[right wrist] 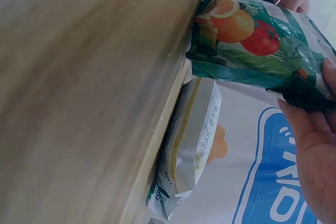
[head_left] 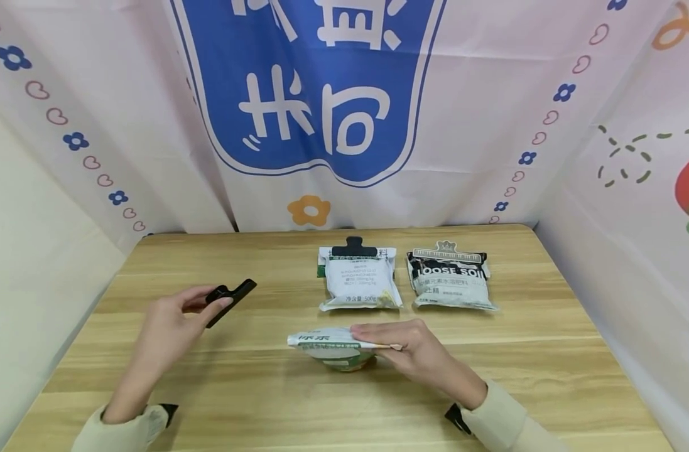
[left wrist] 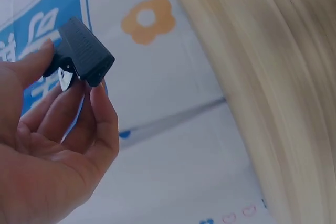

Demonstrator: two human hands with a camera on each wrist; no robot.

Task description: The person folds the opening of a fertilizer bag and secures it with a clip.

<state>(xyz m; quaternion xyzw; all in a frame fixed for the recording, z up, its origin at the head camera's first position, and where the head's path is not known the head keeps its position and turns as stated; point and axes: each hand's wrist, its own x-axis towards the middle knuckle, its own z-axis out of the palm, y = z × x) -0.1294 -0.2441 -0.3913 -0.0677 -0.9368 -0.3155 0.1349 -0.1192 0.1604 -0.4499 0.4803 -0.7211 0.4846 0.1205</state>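
Observation:
My left hand (head_left: pixel 169 323) pinches a black bag clip (head_left: pixel 231 302) between thumb and fingers, above the left part of the table. In the left wrist view the black clip (left wrist: pixel 86 53) sits at the fingertips, with a bit of its metal spring showing. My right hand (head_left: pixel 420 351) grips the right end of the top edge of a green and white fertilizer bag (head_left: pixel 338 348), holding it upright near the table's middle. The right wrist view shows the bag's front (right wrist: pixel 247 40), printed with an orange, a tomato and green leaves. Clip and bag are apart.
Behind the held bag lies a white bag (head_left: pixel 358 279) with a black clip (head_left: pixel 353 247) across its top. To its right lies a black and white bag (head_left: pixel 454 285) with a keyboard-patterned clip (head_left: pixel 448 252). A printed curtain (head_left: pixel 480 113) hangs behind the wooden table (head_left: pixel 254 408).

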